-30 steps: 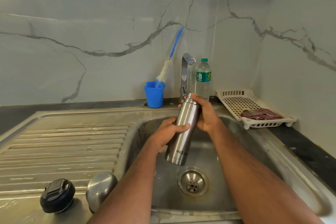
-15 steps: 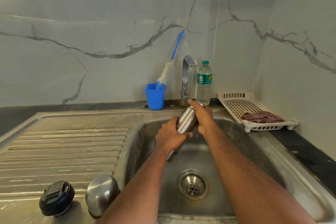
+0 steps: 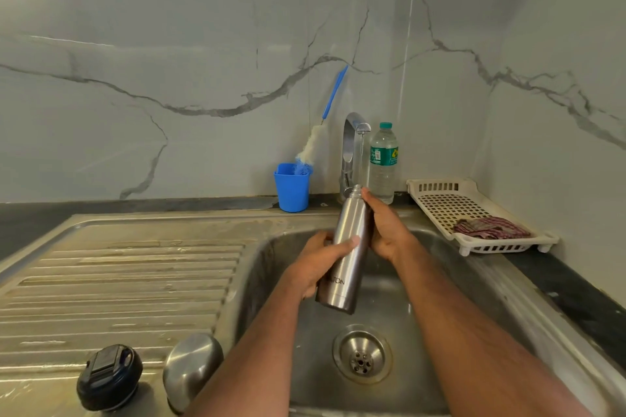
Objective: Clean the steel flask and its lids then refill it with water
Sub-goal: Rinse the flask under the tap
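- The steel sink [image 3: 508, 298] is being shown with its basin on the right.
- The steel flask [image 3: 349, 247] is being held tilted over the basin, mouth under the tap [image 3: 352, 145].
- It is being gripped low by the left hand [image 3: 321, 261] and near the neck by the right hand [image 3: 386, 227].
- A steel cap [image 3: 191, 369] and black lid [image 3: 108, 377] are being kept on the near-left drainboard.

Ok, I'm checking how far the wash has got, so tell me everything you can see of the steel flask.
The slim brushed-steel flask is a tall cylinder that narrows to a threaded neck, uncapped, with dark lettering near its base. It is held over the steel sink basin, tilted, mouth up beneath the chrome tap's spout. The left hand grips its middle; the right hand holds its upper part, fingers reaching the neck. What is inside cannot be seen.
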Tool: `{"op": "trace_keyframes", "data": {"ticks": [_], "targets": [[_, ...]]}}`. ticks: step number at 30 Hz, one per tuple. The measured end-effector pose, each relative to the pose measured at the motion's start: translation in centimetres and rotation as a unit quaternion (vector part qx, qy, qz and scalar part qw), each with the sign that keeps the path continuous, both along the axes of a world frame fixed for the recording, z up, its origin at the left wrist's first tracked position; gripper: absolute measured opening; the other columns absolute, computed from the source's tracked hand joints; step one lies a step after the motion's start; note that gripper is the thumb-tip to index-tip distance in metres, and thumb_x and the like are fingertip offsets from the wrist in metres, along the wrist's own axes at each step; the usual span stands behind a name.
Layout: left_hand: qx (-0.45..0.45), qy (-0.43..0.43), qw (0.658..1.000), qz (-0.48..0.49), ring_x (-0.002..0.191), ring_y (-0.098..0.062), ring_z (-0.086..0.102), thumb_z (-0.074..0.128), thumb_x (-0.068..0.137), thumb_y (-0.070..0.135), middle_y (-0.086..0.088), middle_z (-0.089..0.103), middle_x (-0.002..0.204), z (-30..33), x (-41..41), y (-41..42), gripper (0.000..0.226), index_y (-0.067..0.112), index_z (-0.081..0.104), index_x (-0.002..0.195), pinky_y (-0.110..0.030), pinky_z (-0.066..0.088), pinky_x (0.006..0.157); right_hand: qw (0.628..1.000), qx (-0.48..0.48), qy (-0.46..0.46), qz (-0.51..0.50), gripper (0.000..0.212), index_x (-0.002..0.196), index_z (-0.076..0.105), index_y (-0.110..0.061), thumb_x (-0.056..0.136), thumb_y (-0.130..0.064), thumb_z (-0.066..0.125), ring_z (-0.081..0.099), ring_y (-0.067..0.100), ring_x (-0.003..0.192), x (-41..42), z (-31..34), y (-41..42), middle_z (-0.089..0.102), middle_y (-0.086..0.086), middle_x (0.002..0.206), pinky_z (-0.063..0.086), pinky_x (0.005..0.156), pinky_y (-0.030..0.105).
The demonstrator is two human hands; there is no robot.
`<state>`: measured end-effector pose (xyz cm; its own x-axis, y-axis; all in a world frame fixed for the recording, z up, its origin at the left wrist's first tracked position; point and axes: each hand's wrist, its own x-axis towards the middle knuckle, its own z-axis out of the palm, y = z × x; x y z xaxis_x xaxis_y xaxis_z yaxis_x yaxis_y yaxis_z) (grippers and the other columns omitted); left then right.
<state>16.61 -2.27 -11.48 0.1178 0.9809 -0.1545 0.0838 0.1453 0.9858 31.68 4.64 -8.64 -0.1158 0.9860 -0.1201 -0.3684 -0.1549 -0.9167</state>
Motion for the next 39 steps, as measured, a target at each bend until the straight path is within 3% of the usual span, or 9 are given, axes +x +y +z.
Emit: {"op": "trace_keyframes", "data": {"ticks": [5, 8, 11, 15, 20, 25, 30, 35, 39], "targets": [[0.047, 0.084, 0.994, 0.052, 0.096, -0.018, 0.07, 0.089, 0.07, 0.05, -0.002, 0.07, 0.109, -0.1, 0.1, 0.0, 0.061, 0.024, 0.057, 0.114, -0.038, 0.06, 0.083, 0.995, -0.025, -0.053, -0.08, 0.056, 0.129, 0.059, -0.019, 0.092, -0.061, 0.061, 0.067, 0.03, 0.105, -0.8, -0.3, 0.7, 0.069, 0.013, 0.116, 0.054, 0.099, 0.05], [0.012, 0.02, 0.999, 0.042, 0.099, -0.024, 0.071, 0.084, 0.079, 0.042, -0.007, 0.071, 0.11, -0.2, -0.4, 0.0, 0.047, 0.02, 0.062, 0.114, -0.044, 0.06, 0.088, 0.998, -0.029, -0.021, -0.047, 0.052, 0.125, 0.061, -0.016, 0.089, -0.054, 0.069, 0.068, 0.031, 0.106, -0.6, -0.1, 0.3, 0.07, 0.015, 0.115, 0.054, 0.099, 0.05], [-0.033, -0.05, 0.998, 0.009, 0.106, -0.03, 0.071, 0.077, 0.083, 0.049, -0.013, 0.073, 0.115, -0.2, -1.3, -0.1, 0.053, 0.015, 0.065, 0.122, -0.045, 0.058, 0.094, 0.999, -0.031, 0.033, 0.027, 0.062, 0.128, 0.059, -0.012, 0.079, -0.044, 0.081, 0.068, 0.035, 0.111, 0.4, -0.3, -0.2, 0.07, 0.018, 0.12, 0.054, 0.098, 0.053], [-0.057, -0.103, 0.993, -0.01, 0.106, -0.032, 0.071, 0.062, 0.092, 0.057, -0.016, 0.073, 0.117, 0.2, -1.0, -0.2, 0.055, 0.015, 0.064, 0.127, -0.044, 0.057, 0.093, 0.997, -0.024, -0.01, 0.072, 0.065, 0.131, 0.055, -0.014, 0.077, -0.035, 0.083, 0.065, 0.036, 0.115, 1.0, -0.8, -1.2, 0.067, 0.019, 0.125, 0.056, 0.092, 0.052], [-0.027, 0.047, 0.998, -0.018, 0.107, -0.024, 0.068, 0.041, 0.102, 0.062, -0.007, 0.069, 0.119, 0.2, 0.5, -0.3, 0.054, 0.023, 0.053, 0.137, -0.047, 0.058, 0.094, 0.999, 0.037, -0.018, -0.034, 0.065, 0.136, 0.054, -0.019, 0.079, -0.026, 0.083, 0.066, 0.029, 0.11, 0.2, -0.3, -0.8, 0.069, 0.011, 0.121, 0.057, 0.09, 0.046], [0.005, 0.127, 0.991, -0.032, 0.103, -0.021, 0.067, 0.069, 0.089, 0.058, 0.0, 0.061, 0.121, -0.2, 0.0, -0.5, 0.065, 0.03, 0.042, 0.141, -0.041, 0.064, 0.077, 0.994, 0.053, -0.025, -0.094, 0.065, 0.138, 0.048, -0.02, 0.083, -0.028, 0.081, 0.065, 0.026, 0.107, -0.3, 0.4, -0.3, 0.065, 0.008, 0.122, 0.056, 0.083, 0.041], [0.019, 0.057, 0.998, 0.013, 0.099, -0.025, 0.072, 0.072, 0.089, 0.052, -0.004, 0.065, 0.12, -0.1, 0.0, -0.1, 0.058, 0.028, 0.05, 0.137, -0.049, 0.064, 0.08, 0.993, 0.037, 0.028, -0.108, 0.06, 0.134, 0.048, -0.024, 0.083, -0.023, 0.081, 0.065, 0.023, 0.102, -0.2, 0.3, -0.3, 0.065, 0.007, 0.12, 0.055, 0.073, 0.038], [0.004, -0.012, 0.999, -0.037, 0.101, -0.026, 0.071, 0.058, 0.091, 0.066, -0.011, 0.07, 0.116, 0.2, 0.2, -0.4, 0.056, 0.024, 0.059, 0.13, -0.046, 0.062, 0.087, 0.997, 0.011, 0.068, -0.03, 0.083, 0.141, 0.047, -0.021, 0.069, -0.018, 0.088, 0.065, 0.035, 0.113, 0.6, -0.2, -1.0, 0.066, 0.017, 0.125, 0.054, 0.097, 0.056], [-0.036, -0.106, 0.992, -0.056, 0.097, -0.033, 0.072, 0.052, 0.092, 0.067, -0.02, 0.07, 0.118, 0.3, 0.0, -0.6, 0.062, 0.019, 0.058, 0.131, -0.046, 0.061, 0.08, 0.995, 0.013, 0.036, 0.092, 0.101, 0.145, 0.041, -0.03, 0.061, -0.008, 0.092, 0.061, 0.038, 0.121, 1.7, -1.6, -2.3, 0.061, 0.017, 0.134, 0.053, 0.096, 0.06]]}}
